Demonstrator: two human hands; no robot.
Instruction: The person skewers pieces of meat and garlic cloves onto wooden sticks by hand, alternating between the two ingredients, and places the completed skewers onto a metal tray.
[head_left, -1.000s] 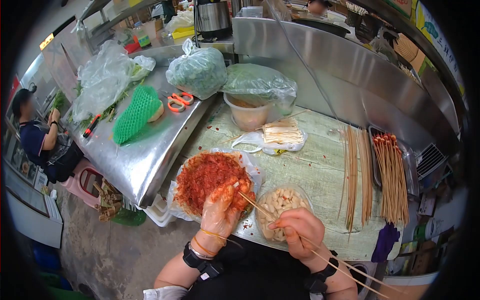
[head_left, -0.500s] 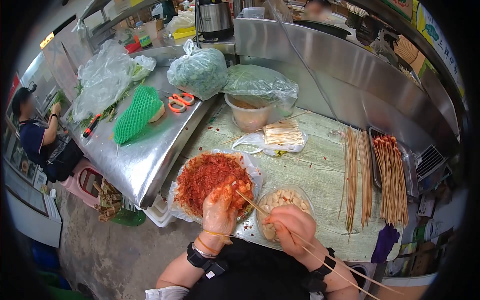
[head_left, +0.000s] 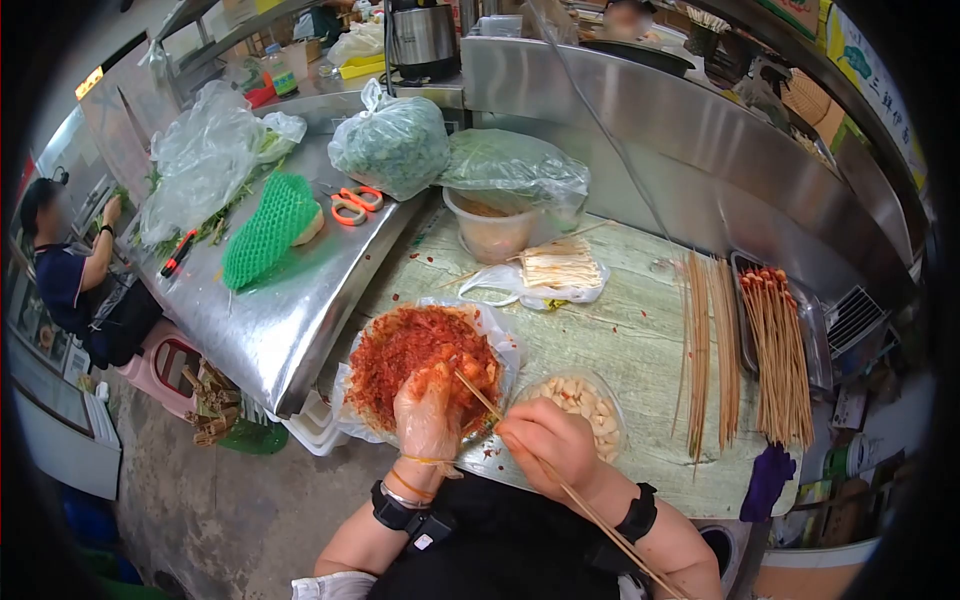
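My left hand, in a clear glove smeared with red, is over a plastic-lined bowl of red chili-coated food. Its fingers are curled round a red-coated lump whose kind I cannot make out. Bamboo skewers are gripped in my right hand, with their far ends trailing back over the forearm. The front tip meets the food at my left fingers; whether it has gone in is hidden. Under and beyond my right hand stands a clear tub of pale, clove-like pieces.
Bare skewers lie on the right, beside a metal tray with red-tipped skewers. Enoki mushrooms lie on a bag before a plastic tub. Scissors rest on the steel counter. A person stands far left.
My right hand has moved left and closer to my left hand, bringing the skewers along. Their rear ends, spread apart before, now lie nearly together. The view has shifted slightly.
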